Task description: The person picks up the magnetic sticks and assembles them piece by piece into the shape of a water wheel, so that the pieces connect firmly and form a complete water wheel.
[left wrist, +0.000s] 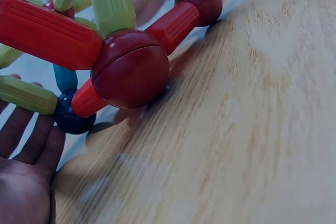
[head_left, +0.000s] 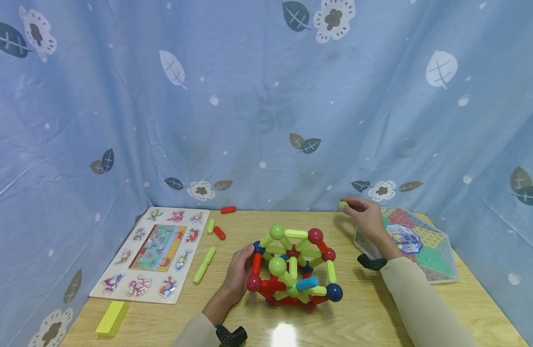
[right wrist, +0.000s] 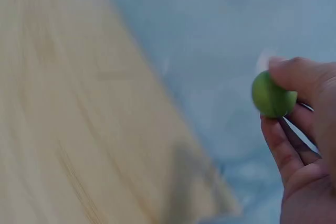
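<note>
A magnetic stick-and-ball structure of light green and red rods with green, dark red and navy balls stands at the table's middle. At its left side is my left hand, touching it. The left wrist view shows that hand's fingers extended behind a light green rod, close to a navy ball. Out to the right, near the back edge, my right hand pinches a small green ball between thumb and fingers, raised above the tabletop.
A picture puzzle board lies on the left, with a yellow block in front. Between board and structure are a light green stick and red pieces. A clear plastic case sits right, beside my forearm. A blue curtain hangs behind.
</note>
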A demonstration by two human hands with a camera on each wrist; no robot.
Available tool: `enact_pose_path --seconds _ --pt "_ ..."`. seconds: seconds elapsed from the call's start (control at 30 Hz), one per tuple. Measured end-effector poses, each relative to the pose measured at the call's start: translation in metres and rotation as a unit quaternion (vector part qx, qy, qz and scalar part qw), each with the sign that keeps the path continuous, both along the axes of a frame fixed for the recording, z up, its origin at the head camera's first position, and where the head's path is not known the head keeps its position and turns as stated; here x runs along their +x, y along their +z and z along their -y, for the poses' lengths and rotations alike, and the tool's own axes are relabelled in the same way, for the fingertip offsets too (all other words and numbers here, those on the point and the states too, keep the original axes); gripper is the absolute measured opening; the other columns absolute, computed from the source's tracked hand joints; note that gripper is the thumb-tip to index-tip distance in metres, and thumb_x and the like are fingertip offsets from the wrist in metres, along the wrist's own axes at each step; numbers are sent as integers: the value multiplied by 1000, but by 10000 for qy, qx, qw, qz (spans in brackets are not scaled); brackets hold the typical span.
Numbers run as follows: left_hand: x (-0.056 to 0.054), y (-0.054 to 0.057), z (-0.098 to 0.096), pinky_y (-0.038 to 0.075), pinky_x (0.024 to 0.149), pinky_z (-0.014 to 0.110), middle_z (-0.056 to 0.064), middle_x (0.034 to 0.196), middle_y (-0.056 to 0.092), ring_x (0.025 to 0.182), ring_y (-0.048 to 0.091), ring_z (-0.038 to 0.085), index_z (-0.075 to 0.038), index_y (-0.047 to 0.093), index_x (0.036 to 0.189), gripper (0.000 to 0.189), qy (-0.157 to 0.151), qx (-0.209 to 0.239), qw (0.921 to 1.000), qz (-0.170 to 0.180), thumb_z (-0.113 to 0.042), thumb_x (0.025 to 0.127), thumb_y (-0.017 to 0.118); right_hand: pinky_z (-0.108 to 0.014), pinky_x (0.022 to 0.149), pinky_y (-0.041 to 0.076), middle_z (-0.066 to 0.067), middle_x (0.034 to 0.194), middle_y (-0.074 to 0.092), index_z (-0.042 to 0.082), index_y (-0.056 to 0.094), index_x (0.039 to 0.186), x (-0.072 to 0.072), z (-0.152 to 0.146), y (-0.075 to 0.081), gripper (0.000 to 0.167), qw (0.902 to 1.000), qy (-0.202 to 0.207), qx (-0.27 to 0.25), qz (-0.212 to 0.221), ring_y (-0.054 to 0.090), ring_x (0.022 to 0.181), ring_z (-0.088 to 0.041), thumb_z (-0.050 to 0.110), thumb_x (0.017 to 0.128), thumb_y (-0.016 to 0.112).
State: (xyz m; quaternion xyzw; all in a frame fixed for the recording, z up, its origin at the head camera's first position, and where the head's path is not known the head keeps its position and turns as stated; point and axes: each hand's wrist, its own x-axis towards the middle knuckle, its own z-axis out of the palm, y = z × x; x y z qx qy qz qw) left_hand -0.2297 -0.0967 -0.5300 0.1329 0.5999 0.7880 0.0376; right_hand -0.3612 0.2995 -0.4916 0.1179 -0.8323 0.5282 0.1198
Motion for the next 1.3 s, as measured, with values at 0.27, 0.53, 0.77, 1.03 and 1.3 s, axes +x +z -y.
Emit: enact_pose_path --seconds 0.27,0.53,0.77,1.03,1.3 --pt "1 1 0 50 95 23 3 106 61 102 56 15 -5 67 106 36 65 -13 10000 51 -27 117 39 -23 106 57 0 135 77 -5 67 140 83 27 38 32 9328 2330 -2741 -234 72 124 -12 -4 111 56" --pt "1 1 -1 51 92 23 1 101 60 98 56 14 -9 66 99 34 247 102 9996 65 -26 116 42 -28 97 62 -11 138 74 -1 69 136 139 55 43 33 8673 4259 -2501 -620 74 123 -19 -9 106 59" --pt "2 1 -3 50 91 23 1 101 59 98 55 14 -9 65 99 33 223 88 9997 85 -25 116 41 -31 97 63 -12 137 74 1 70 134 156 71 32 34 8432 4769 -2428 -521 72 128 -25 -11 103 64" --pt "2 3 -2 49 92 23 0 101 62 97 56 14 -9 66 100 37 273 -97 9996 47 -28 117 39 -28 93 64 -10 136 76 3 72 132 156 79 31 34 8599 4513 -2358 -372 74 126 -21 -11 102 66" --pt "2 2 -2 50 91 24 0 100 63 97 56 15 -9 66 100 38 246 -122 9996 85 -28 117 38 -33 98 63 -13 140 74 -2 68 137 152 79 35 36 8527 4733 -2186 -324 72 130 -24 -11 103 64"
